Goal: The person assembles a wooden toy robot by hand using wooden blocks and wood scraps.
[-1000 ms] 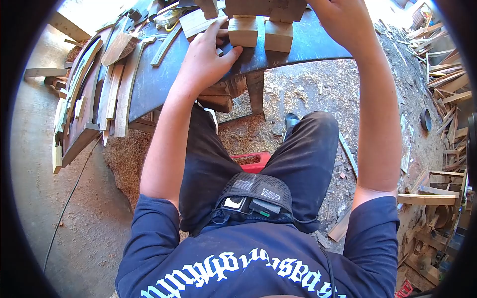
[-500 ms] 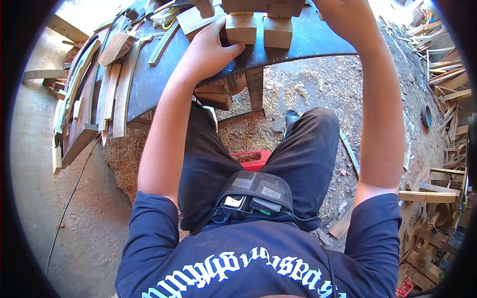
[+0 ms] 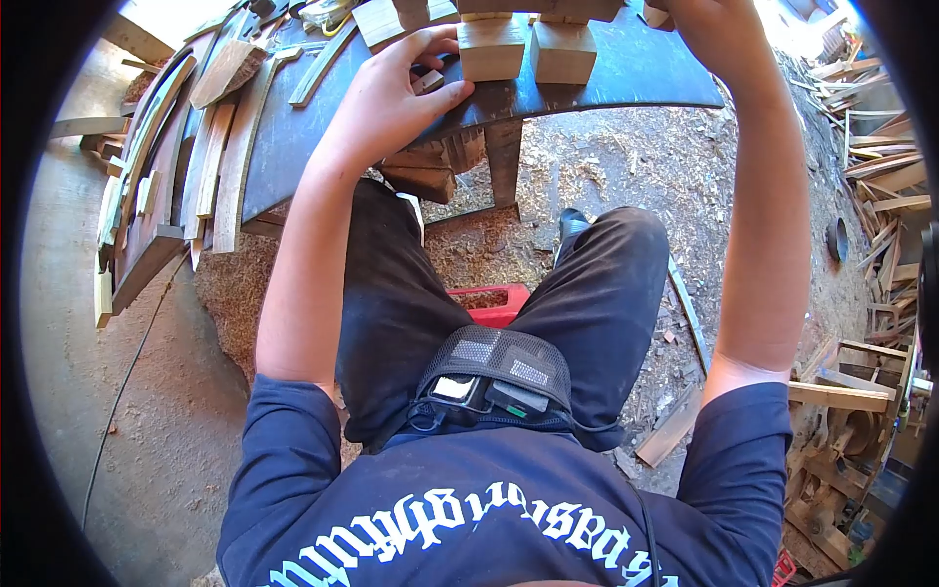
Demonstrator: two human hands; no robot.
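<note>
My left hand (image 3: 386, 98) is at the front of the dark, curved worktop (image 3: 626, 83), its thumb stretched forward and fingers curled. A small wood piece (image 3: 427, 82) shows between thumb and fingers. Just right of the fingertips is a pale wooden block (image 3: 491, 51), with a second block (image 3: 563, 54) beside it. Both lie under a darker wooden piece (image 3: 577, 9), cut off by the top edge. My right hand (image 3: 719, 34), partly out of view at the top, is closed around a brown wooden piece (image 3: 657, 16), of which only the end shows.
Offcuts and long wood strips (image 3: 240, 157) lie along the worktop's left side. Beneath it is a rough wood chunk (image 3: 421, 176). A red plastic item (image 3: 489, 303) is between my legs. Sawdust and chips cover the floor (image 3: 626, 166); scrap wood (image 3: 885, 176) is piled at right.
My right hand has shifted right, and the end of its wooden piece now shows. My left fingers have lifted and curled beside the block, revealing the small wood piece. The view has shifted slightly.
</note>
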